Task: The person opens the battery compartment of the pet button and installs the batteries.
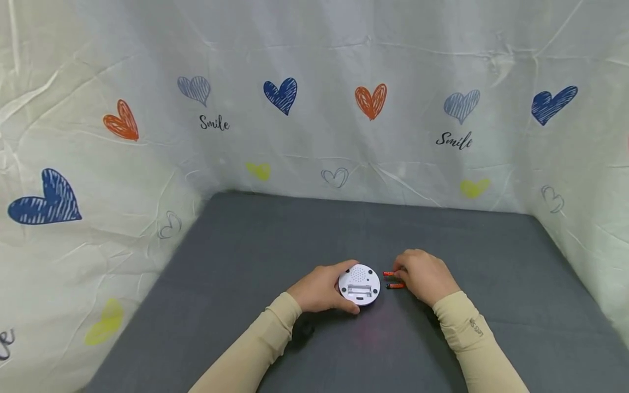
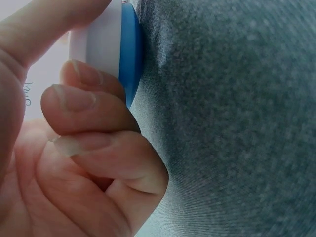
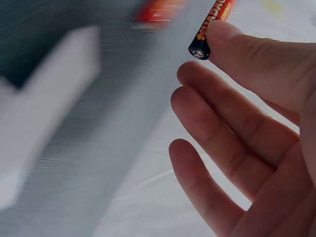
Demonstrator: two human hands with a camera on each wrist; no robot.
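Round white device (image 1: 360, 284) sits lower centre of the head view on the grey table (image 1: 491, 262), back side up, open battery slot showing. Left hand (image 1: 320, 289) is directly left of it, touching, with the thumb over the top edge and fingers curled round the near rim. In the left wrist view the device (image 2: 101, 37) is at the upper left, white body with a blue edge pressed against the grey cloth; fingers (image 2: 91, 106) are bent tight against its side, so it is gripping the device.

Two red batteries lie just right of the device, between it and the right hand (image 1: 426, 275). Upper battery (image 1: 389, 273) is at the hand's fingertips; lower battery (image 1: 395, 285) lies on the table just below, close to the hand, and contact can't be told from the head view.

Right wrist view: battery (image 3: 213, 27) at the top centre, black end down, with one fingertip (image 3: 232, 37) on it. The other fingers spread straight and loose below, not wrapped round anything. Second battery (image 3: 160, 10) is a red blur at the top edge, apart from the fingers. The white blur on the left of that frame is too smeared to identify.

Heart-print sheet (image 1: 314, 109) fills the upper half of the head view.
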